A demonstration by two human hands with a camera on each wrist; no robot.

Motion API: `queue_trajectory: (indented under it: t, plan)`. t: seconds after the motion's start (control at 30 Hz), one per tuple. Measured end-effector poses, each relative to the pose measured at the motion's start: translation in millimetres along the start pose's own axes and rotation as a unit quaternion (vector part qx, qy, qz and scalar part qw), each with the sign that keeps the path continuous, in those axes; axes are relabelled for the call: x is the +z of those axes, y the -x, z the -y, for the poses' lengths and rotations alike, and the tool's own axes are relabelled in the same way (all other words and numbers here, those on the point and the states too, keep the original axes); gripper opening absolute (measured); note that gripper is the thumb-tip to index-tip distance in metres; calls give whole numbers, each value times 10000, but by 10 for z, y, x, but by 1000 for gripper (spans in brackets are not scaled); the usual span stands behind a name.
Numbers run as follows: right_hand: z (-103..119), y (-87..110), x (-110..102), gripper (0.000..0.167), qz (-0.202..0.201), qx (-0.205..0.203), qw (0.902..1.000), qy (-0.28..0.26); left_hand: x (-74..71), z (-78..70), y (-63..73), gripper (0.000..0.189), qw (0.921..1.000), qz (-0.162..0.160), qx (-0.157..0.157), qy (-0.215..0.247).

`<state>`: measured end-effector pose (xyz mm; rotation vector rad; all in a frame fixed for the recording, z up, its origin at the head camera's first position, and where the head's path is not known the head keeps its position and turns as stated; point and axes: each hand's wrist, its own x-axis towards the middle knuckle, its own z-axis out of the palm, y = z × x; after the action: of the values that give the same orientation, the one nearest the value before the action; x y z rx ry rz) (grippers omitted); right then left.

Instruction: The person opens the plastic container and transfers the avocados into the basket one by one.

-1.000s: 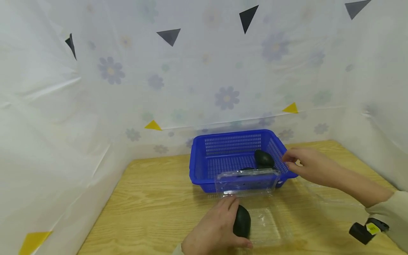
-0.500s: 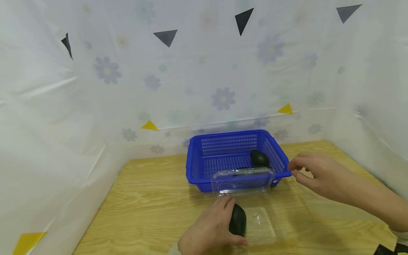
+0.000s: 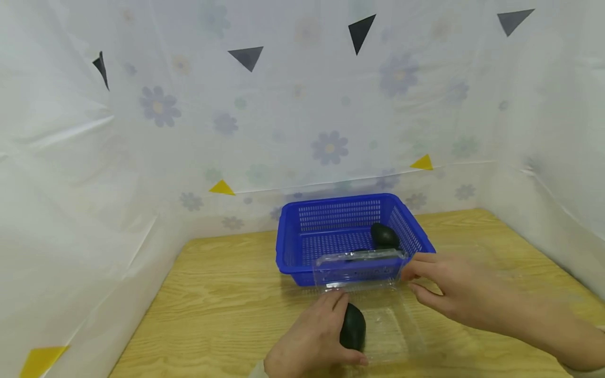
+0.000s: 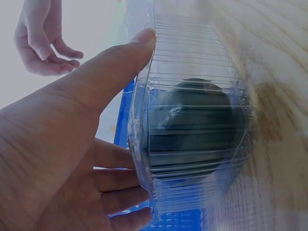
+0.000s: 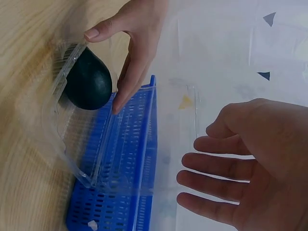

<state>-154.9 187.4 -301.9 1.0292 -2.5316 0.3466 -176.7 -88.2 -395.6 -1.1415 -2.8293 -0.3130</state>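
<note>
A clear plastic clamshell box (image 3: 389, 333) lies on the table with its lid (image 3: 361, 274) standing up at the back. Inside its left end sits a dark green avocado (image 3: 353, 328), seen through the ribbed wall in the left wrist view. My left hand (image 3: 307, 336) grips that end, thumb and fingers spread along the rim (image 4: 137, 130). My right hand (image 3: 454, 289) is at the lid's right edge, fingers loosely bent with nothing between them. In the right wrist view, its fingers (image 5: 214, 166) are slightly apart from the lid.
A blue plastic basket (image 3: 290, 244) stands right behind the box. It holds another avocado (image 3: 384, 236) and something dark partly hidden behind the lid. Faint clear plastic (image 3: 501, 262) lies at the right. A white flowered sheet (image 3: 264, 121) encloses the wooden table (image 3: 212, 294).
My right hand first drew back to the right from the basket's edge, then came left and down to the lid's right edge. My left hand stays on the box.
</note>
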Motion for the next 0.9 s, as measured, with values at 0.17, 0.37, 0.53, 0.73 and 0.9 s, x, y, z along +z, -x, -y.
queue_trajectory:
  t: [0.17,0.37,0.53,0.73,0.9]
  plan:
    - [59,-17,126,22,307,45,9979,-561,14,9,2,99,9997,-188,138,1]
    - [109,-59,296,16,625,110,9959,-643,18,12,2,98,9998,-166,127,-15]
    - [155,-106,423,10,1023,312,9895,-971,19,7,-4,99,9997,-186,160,-29]
    - [188,-157,571,9,1338,484,9823,-1221,17,12,-2,99,9998,-161,124,-63]
    - [201,-163,700,9,1383,435,9808,-1302,9,20,-8,94,9998,-159,150,25]
